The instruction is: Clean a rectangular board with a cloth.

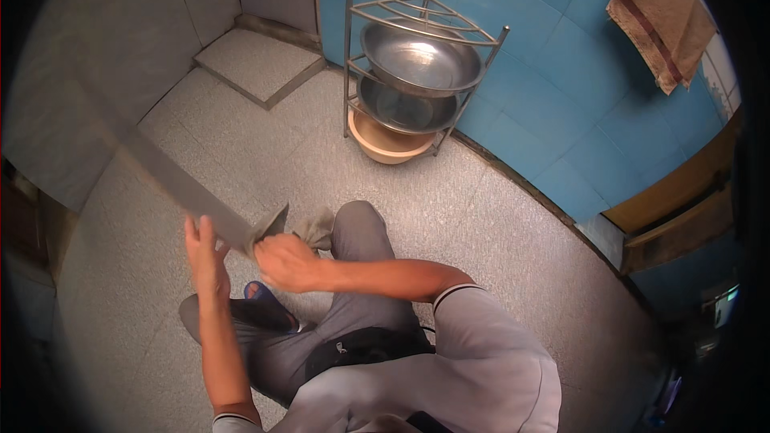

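Observation:
My right hand (289,263) is closed around a grey-brown cloth (272,225) at the near end of a long, flat grey strip (174,177). The strip slants up to the left, and its far end is blurred; its material cannot be told. More bunched cloth (316,228) hangs beside my right hand, next to my knee. My left hand (207,258) is raised at the strip's lower edge with its fingers apart. Whether its fingertips touch the strip cannot be told.
A metal corner rack (347,60) holds two metal basins (421,57), with an orange plastic basin (391,147) at its foot. It stands against a blue tiled wall (529,72). A towel (662,24) hangs upper right. A raised floor slab (258,66) lies at the back.

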A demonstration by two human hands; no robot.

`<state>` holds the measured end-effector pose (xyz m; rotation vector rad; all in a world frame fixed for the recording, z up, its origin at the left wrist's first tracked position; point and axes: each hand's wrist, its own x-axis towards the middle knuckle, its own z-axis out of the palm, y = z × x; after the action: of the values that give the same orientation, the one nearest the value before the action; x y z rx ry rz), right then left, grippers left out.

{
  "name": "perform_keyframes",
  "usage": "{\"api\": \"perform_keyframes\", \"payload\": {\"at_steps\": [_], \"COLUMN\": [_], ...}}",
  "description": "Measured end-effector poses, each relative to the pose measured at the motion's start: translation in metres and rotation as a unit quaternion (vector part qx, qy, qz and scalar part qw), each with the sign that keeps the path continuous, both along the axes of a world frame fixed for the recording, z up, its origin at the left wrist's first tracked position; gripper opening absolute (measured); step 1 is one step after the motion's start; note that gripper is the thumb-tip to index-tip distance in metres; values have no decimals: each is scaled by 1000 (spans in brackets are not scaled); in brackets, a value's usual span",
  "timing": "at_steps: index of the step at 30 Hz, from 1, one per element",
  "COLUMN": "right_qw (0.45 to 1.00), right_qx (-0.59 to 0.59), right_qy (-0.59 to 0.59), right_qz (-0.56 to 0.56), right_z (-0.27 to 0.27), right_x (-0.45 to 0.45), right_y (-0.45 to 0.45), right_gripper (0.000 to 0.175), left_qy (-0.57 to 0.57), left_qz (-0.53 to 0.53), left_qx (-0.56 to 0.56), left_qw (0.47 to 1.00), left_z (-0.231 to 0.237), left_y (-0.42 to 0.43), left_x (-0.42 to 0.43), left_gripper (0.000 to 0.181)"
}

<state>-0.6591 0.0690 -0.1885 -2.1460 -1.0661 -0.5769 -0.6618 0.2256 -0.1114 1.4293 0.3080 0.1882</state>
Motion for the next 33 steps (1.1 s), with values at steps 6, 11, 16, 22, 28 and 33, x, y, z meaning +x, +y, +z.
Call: {"api": "perform_keyframes", "payload": {"at_steps": [6,11,16,22,28,33], "right_qw": [993,981,700,265,286,282], "right_qx": [-85,-104,311,679,642,641], "right_qy": [-40,112,643,648,695,707], "right_qz": [66,117,-4,220,154,102], "right_z": [-19,-11,-75,-52,-90,-155], "right_x": [18,25,47,42,69,88], "right_y": [13,3,-36,-62,-88,-73], "right_gripper": [27,39,52,52,43,39], "left_qy": [6,8,36,27,59,128], "left_qz": [91,100,119,140,115,116], "left_qx": [-52,-190,-300,-319,-260,-259], "left_qw": [994,977,946,937,957,950], "left_z": [-71,-165,-174,-179,-176,-159], "left_y": [49,111,106,100,102,119], "left_x": [3,-2,-4,18,52,78], "left_gripper": [48,50,43,39,39,40]}}
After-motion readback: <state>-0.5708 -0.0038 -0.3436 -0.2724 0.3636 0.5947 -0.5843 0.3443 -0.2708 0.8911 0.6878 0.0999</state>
